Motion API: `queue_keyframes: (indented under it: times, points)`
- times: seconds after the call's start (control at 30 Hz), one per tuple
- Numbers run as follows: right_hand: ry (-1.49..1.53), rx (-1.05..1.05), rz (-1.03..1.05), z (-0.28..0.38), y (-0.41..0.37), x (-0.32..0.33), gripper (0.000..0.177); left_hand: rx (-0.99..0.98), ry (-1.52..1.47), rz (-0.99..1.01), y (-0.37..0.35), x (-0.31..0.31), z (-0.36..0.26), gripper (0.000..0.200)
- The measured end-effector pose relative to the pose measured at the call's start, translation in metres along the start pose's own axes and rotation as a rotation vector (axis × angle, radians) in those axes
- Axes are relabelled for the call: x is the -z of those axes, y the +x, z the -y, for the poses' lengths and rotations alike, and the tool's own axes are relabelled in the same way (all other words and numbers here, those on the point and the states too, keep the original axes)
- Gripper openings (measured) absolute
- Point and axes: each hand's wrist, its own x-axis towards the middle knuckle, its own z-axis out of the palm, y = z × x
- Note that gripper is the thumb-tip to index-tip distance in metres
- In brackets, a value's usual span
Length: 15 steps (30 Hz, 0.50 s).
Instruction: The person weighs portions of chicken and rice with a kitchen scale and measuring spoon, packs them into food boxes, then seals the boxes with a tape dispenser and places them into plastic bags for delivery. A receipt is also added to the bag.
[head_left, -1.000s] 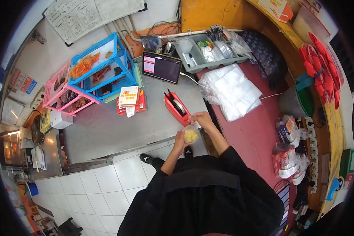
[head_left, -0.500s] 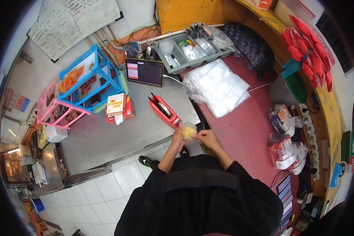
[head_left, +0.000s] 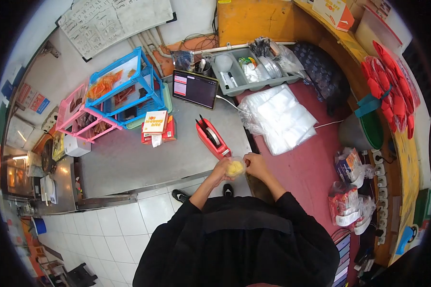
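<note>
Tub (head_left: 235, 167) of yellow food sits clamped in the left hand (head_left: 220, 172); at its 3 o'clock is the right hand (head_left: 257, 166), its grip impossible to tell. A red tape dispenser (head_left: 213, 138) stands close at 11, blocking that side. Farther out: boxes (head_left: 156, 125) at 10, plastic bags (head_left: 282, 117) between 1 and 2, tablet (head_left: 195, 89) at 11, grey tray (head_left: 252, 85) at 12.

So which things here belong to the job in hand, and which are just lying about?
In hand or close by:
- small clear container of yellow food, held in the left hand, the right hand's fingers near its edge
- red tape dispenser, beside the container; probably in use

Lying about, apparently:
- tablet
- plastic bags
- grey tray
</note>
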Motion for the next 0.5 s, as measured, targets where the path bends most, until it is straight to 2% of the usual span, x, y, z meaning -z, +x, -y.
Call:
queue_keyframes:
  times: [0.03, 0.07, 0.13, 0.17, 0.2, 0.27, 0.33, 0.4, 0.47, 0.5]
  points:
    - [0.076, -0.208, 0.025, -0.003, 0.001, -0.005, 0.023, -0.049, 0.041, 0.000, 0.000, 0.000, 0.000, 0.036]
    - [0.077, -0.205, 0.028, -0.006, 0.001, -0.009, 0.023, -0.096, 0.082, -0.001, 0.000, -0.001, 0.001, 0.033]
    - [1.138, -0.919, 0.118, -0.004, 0.002, -0.007, 0.026, -0.166, 0.106, -0.063, 0.006, -0.003, 0.014, 0.030]
    - [1.135, -0.920, 0.122, -0.003, 0.001, -0.007, 0.026, -0.234, 0.133, -0.122, 0.009, -0.004, 0.020, 0.028]
    - [1.128, -0.915, 0.176, 0.013, 0.000, -0.001, 0.032, -0.232, 0.128, -0.124, 0.016, 0.001, 0.032, 0.028]
    - [1.119, -0.913, 0.234, 0.024, -0.002, -0.003, 0.037, -0.379, 0.096, -0.105, 0.035, 0.014, 0.056, 0.026]
    - [0.873, -0.711, 0.184, 0.024, -0.004, -0.008, 0.040, -0.369, 0.116, -0.157, 0.039, 0.022, 0.060, 0.030]
    - [0.858, -0.701, 0.175, 0.022, -0.005, -0.008, 0.042, -0.362, 0.139, -0.209, 0.036, 0.020, 0.050, 0.034]
    - [0.845, -0.697, 0.170, 0.024, -0.006, -0.007, 0.043, -0.264, -0.084, -0.294, 0.017, 0.000, 0.020, 0.035]
    - [0.844, -0.672, 0.159, 0.027, -0.007, -0.004, 0.043, -0.265, -0.089, -0.297, 0.019, -0.002, 0.021, 0.035]
